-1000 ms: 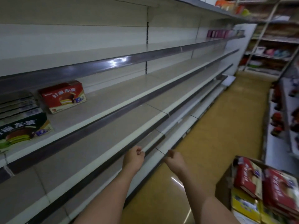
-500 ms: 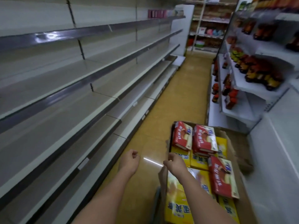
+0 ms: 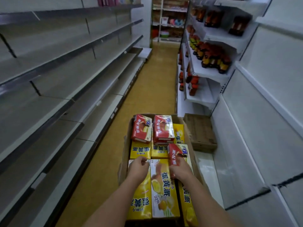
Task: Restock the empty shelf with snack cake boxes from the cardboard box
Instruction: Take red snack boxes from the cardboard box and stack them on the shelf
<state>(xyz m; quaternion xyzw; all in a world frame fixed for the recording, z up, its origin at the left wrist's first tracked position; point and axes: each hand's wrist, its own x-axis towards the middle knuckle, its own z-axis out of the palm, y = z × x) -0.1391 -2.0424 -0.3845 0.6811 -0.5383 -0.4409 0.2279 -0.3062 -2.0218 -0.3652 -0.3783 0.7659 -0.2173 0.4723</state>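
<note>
A cardboard box (image 3: pixel 125 154) stands on the aisle floor below me, packed with yellow snack cake boxes (image 3: pixel 163 190) and three red ones on top. Two red boxes (image 3: pixel 163 128) lie at its far end. My right hand (image 3: pixel 181 172) closes on the near end of the third red box (image 3: pixel 177 154), which sits tilted at the right side. My left hand (image 3: pixel 138 167) hovers over a yellow box at the left side, fingers curled with nothing in them. The empty shelves (image 3: pixel 65 76) run along the left.
Yellow floor runs ahead between the shelf rows. The right shelving (image 3: pixel 211 54) holds bottles with red and yellow caps. A brown crate (image 3: pixel 199 130) sits just right of the cardboard box. More stocked racks (image 3: pixel 168 22) stand at the aisle's far end.
My view has swung from the left shelves down to the cardboard box. Both hands moved over it, and my right hand has reached the near end of the tilted red box.
</note>
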